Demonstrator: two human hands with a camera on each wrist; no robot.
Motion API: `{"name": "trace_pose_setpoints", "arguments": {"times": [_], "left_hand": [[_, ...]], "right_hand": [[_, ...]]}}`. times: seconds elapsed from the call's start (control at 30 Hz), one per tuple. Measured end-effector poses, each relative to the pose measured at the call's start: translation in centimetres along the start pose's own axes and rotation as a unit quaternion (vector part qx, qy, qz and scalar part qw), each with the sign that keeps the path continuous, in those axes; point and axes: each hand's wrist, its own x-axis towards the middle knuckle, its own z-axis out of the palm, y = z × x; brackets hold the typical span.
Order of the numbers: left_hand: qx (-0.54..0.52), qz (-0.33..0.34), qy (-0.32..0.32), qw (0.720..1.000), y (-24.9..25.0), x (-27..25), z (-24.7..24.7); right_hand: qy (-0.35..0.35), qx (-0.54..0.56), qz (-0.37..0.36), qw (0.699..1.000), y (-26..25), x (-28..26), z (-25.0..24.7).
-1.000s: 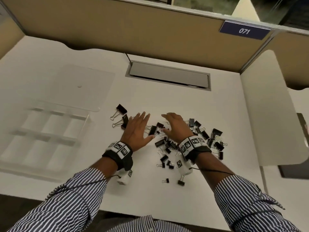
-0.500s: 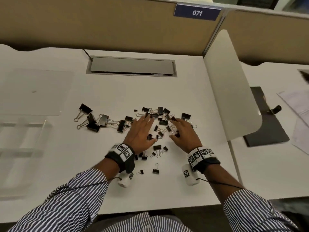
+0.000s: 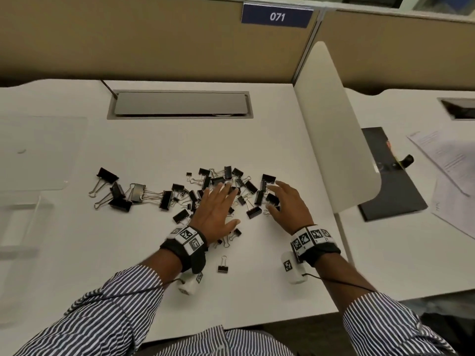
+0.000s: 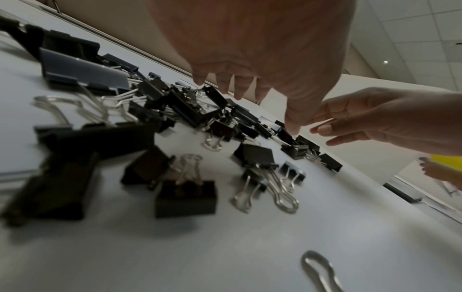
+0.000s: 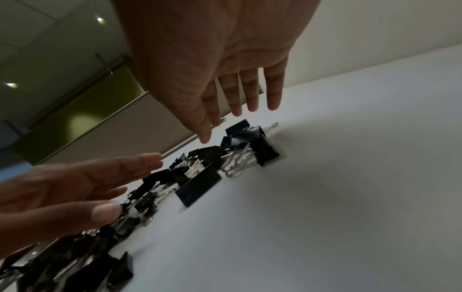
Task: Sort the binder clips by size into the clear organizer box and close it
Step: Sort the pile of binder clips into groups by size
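Observation:
Black binder clips (image 3: 218,186) of several sizes lie scattered across the white desk, larger ones (image 3: 117,195) toward the left. My left hand (image 3: 218,209) is flat, fingers straight, over the middle of the pile. My right hand (image 3: 282,201) hovers over the pile's right end with fingers spread and holds nothing. The wrist views show both palms above the clips (image 4: 185,197) (image 5: 200,187), fingers extended. The clear organizer box (image 3: 18,227) sits at the far left edge, its open lid (image 3: 38,150) lying flat behind it.
A grey cable hatch (image 3: 180,105) is set into the desk behind the pile. A white divider panel (image 3: 334,129) stands to the right; beyond it lie a black clipboard (image 3: 393,181) and papers (image 3: 447,160). One small clip (image 3: 223,265) lies alone near my left wrist.
The head view has swung right, leaving the organizer at the left edge. Both hands have spread the clips out and moved apart, the right hand toward the pile's right end.

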Motion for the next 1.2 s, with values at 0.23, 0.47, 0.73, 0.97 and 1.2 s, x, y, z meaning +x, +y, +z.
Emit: {"name": "trace_pose_setpoints", "arguments": {"times": [0.23, 0.47, 0.73, 0.97, 1.2], "left_hand": [[-0.037, -0.017, 0.027, 0.999, -2.3, -0.7, -0.5], [0.029, -0.151, 0.091, 0.984, -7.4, -4.9, -1.9], [0.112, -0.232, 0.051, 0.965, -12.3, -9.5, -1.5], [0.112, -0.256, 0.027, 0.960, -14.9, -9.2, -1.7], [0.123, -0.286, 0.000, 0.950, -16.6, -7.2, -3.4]], "right_hand": [[-0.025, 0.005, -0.065, 0.998, -2.7, 2.3, 1.1], [-0.049, 0.012, -0.129, 0.990, -6.9, 4.9, 2.2], [-0.058, -0.003, -0.175, 0.983, -10.0, 5.1, 3.7], [-0.056, -0.014, -0.166, 0.984, -10.8, 4.3, 4.5], [-0.049, -0.018, -0.143, 0.988, -11.4, 3.7, 4.1]]}}
